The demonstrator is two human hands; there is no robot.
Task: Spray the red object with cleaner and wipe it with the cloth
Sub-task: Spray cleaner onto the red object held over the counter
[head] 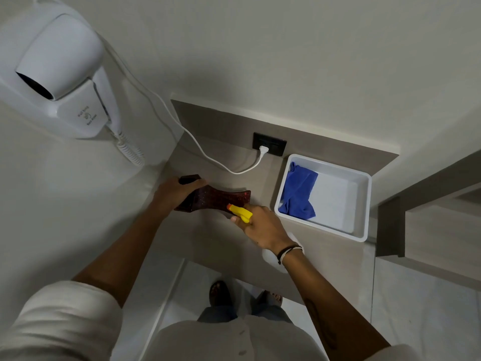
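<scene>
Left grip (179,191) clasps red object (221,199); right grip (260,225) squeezes spray bottle (240,212) beside it.

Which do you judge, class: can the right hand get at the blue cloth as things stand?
Probably not at once: the right hand grips the spray bottle. The blue cloth lies uncovered in the open white tub beside it.

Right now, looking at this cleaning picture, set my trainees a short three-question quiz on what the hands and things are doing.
1. True or false: the blue cloth lies in the white tub.
2. Which hand holds the spray bottle's yellow nozzle? A) left B) right
3. Fill in: the left hand holds the ___ object.

Key: 1 true; 2 B, the right hand; 3 red.
</scene>
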